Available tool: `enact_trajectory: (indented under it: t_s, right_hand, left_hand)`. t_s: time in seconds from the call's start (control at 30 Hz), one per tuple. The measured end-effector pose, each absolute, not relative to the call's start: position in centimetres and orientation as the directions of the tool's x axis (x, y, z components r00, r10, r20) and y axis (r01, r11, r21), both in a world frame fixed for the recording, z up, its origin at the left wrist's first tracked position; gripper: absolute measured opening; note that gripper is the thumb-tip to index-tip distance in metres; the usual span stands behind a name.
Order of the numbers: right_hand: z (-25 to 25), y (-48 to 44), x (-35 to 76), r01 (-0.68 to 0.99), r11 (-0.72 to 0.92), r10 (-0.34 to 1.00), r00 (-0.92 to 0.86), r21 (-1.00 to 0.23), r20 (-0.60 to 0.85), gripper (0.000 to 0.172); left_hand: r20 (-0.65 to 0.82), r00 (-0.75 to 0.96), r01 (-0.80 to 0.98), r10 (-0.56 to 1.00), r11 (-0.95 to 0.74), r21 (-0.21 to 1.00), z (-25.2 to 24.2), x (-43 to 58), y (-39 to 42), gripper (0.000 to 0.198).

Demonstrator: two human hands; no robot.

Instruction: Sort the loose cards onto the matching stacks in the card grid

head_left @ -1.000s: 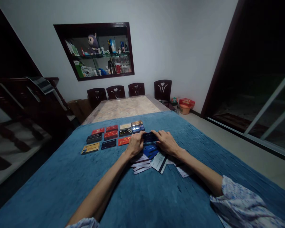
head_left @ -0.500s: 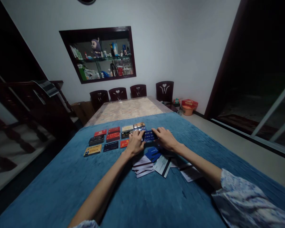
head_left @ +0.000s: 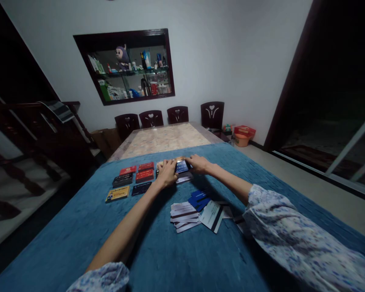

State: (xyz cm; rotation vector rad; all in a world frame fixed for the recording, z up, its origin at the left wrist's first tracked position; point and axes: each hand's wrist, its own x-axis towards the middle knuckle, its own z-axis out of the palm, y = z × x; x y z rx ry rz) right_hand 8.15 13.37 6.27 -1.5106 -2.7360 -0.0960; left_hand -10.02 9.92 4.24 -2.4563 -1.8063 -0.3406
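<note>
A dark blue card is between my two hands over the far end of the card layout. The fingers of my left hand are closed on its left edge, and those of my right hand pinch its right edge. Just below it lies a pale card, partly covered. Nearer to me are loose white cards with dark stripes, several blue cards and a silver card. My left hand hides some of the cards beneath it.
Left of my hands sit stacks of red cards, black cards and a yellow card stack. A blue cloth covers the near table; its bare far end shows beyond. Chairs stand along the far side.
Both hands have moved away from me and slightly left with the dark blue card. The pale card below it has come into view. My right sleeve now covers part of the rightmost loose card.
</note>
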Motion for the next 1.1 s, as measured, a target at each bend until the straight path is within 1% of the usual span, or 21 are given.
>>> enact_trajectory:
  t_s: [0.1,0.17,0.27,0.4,0.53,0.73,1.1]
  right_hand:
    - [6.2,14.8,7.5,0.842,0.536,0.844,-0.536,0.061,-0.014,0.056]
    - [6.2,15.7,7.1,0.842,0.535,0.845,-0.533,0.065,-0.044,0.055]
    - [6.0,16.9,6.7,0.847,0.528,0.849,-0.524,0.066,-0.071,0.053]
    - [5.6,18.1,6.4,0.849,0.526,0.849,-0.519,0.058,-0.097,0.055]
    - [5.2,18.9,6.2,0.838,0.544,0.834,-0.536,0.034,-0.131,0.055]
    - [4.8,19.6,6.1,0.82,0.571,0.805,-0.567,-0.029,-0.175,0.055]
    - [5.1,20.2,5.9,0.84,0.535,0.809,-0.54,-0.091,-0.232,0.051]
  left_hand:
    - [0.175,0.271,0.955,0.947,-0.286,0.071,3.9,-10.3,11.1,0.042]
    - [0.155,0.261,0.958,0.953,-0.275,0.076,3.6,-10.5,12.1,0.039]
    - [0.135,0.252,0.962,0.958,-0.263,0.074,3.2,-10.8,13.5,0.039]
    - [0.106,0.252,0.963,0.962,-0.26,0.067,2.7,-11.0,14.9,0.04]
    - [0.085,0.246,0.965,0.966,-0.252,0.071,2.3,-11.0,15.4,0.041]
    - [0.037,0.231,0.972,0.972,-0.233,0.039,2.4,-11.1,15.8,0.042]
    - [0.005,0.238,0.971,0.971,-0.238,0.028,2.4,-10.6,16.0,0.043]
